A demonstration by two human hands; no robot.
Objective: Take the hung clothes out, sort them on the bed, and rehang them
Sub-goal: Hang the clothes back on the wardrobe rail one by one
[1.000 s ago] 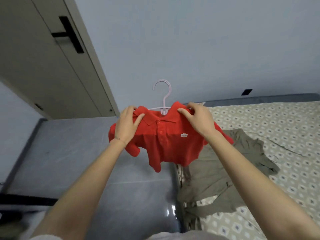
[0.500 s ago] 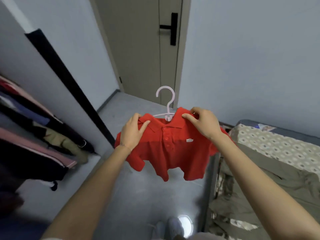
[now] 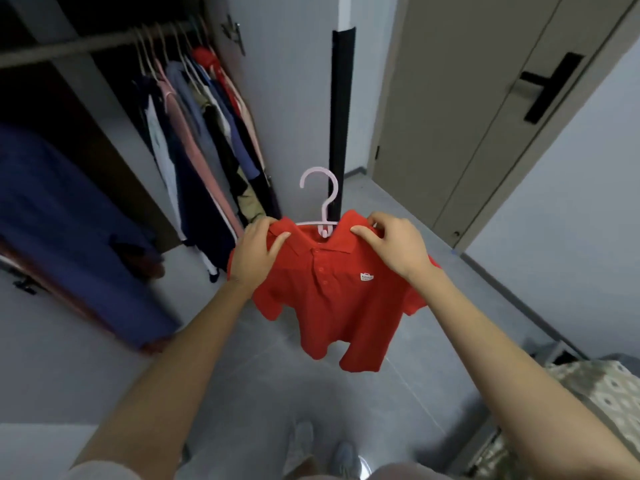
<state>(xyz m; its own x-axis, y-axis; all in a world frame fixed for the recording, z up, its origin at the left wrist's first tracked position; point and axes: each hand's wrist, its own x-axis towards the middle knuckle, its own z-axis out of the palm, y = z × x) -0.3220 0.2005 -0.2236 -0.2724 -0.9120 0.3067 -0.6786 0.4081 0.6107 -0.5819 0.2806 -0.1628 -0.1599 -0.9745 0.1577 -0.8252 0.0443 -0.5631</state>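
A small red polo shirt [image 3: 339,299] hangs on a pale pink hanger [image 3: 320,199] in front of me, hook up. My left hand [image 3: 258,252] grips the shirt's left shoulder, and my right hand [image 3: 394,245] grips its right shoulder. The open wardrobe stands to the left, with its rail [image 3: 93,45] carrying several hung garments [image 3: 204,133]. A corner of the bed [image 3: 602,389] with patterned bedding shows at the lower right.
A dark blue garment [image 3: 65,230] hangs close at the far left. A black strip [image 3: 341,116] runs up the wardrobe's end panel. The beige door [image 3: 485,98] with a black handle is at the upper right. Grey floor lies below, with my shoes [image 3: 322,452] on it.
My view has swung left from the bed to the wardrobe. Both hands keep the same grip on the red shirt, which now faces the hanging rail.
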